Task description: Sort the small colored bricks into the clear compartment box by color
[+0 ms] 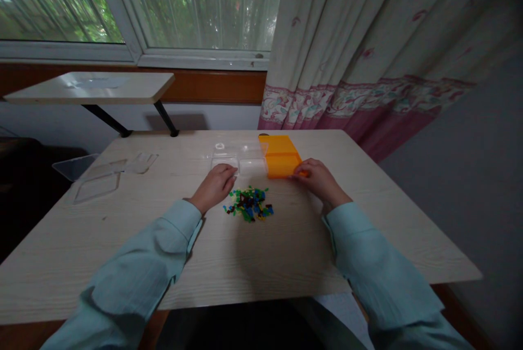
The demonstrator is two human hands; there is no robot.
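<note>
The left hand (216, 185) is seen knuckles up, its fingers curled against the near left corner of a clear compartment box (240, 160). Contact with the box edge is shown, but whether the box is gripped or only touched cannot be told, since the fingertips are hidden under the hand. Just to the right of this hand, and slightly nearer the person, a small heap of coloured pieces (248, 204) is spread on the table (286, 252), apart from both hands and between them.

The right hand (321, 178) is placed across the heap from the left one. Its fingers are closed over the near right corner of an orange tray (280, 156), with orange showing under the fingertips. The tray is set touching the right side of the clear box, beyond the heap.

Well to the left of the left hand, several clear plastic lids (102, 178) are laid flat near the table's edge. Beyond both hands a pale shelf (93, 87) is fixed under a window (196, 1), and a flowered curtain (368, 56) is hung beyond the right hand.
</note>
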